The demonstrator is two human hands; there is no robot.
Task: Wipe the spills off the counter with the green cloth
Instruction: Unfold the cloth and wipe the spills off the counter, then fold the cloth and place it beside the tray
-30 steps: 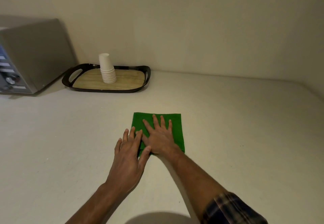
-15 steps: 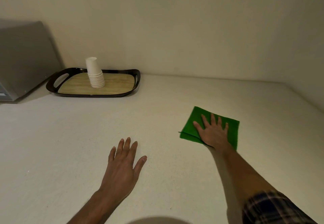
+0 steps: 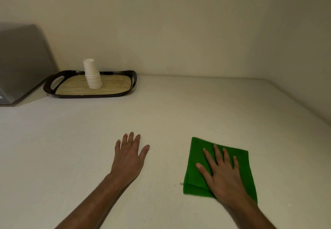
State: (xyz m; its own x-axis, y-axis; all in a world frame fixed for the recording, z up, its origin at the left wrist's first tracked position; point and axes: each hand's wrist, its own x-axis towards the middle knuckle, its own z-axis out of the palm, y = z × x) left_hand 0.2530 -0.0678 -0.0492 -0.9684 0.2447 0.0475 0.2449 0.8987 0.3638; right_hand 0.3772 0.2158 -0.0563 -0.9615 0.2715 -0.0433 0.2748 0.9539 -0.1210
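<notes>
green cloth (image 3: pixel 197 157) flat on counter (image 3: pixel 179 112), under right hand (image 3: pixel 223 176)

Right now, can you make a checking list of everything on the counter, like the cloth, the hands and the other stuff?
Surface: pale counter, faintly speckled; no clear spill seen.
Job's things: green cloth, folded, flat on the counter at the right.
Clutter: dark tray with a wood-look floor by the back wall; stack of white cups standing upside down on it; grey appliance at far left.
Hands: right hand flat, fingers spread, pressing on the cloth; left hand flat on bare counter, holding nothing.
Cables: nothing seen.
Surroundings: plain wall behind; counter ends in a corner at right.
</notes>
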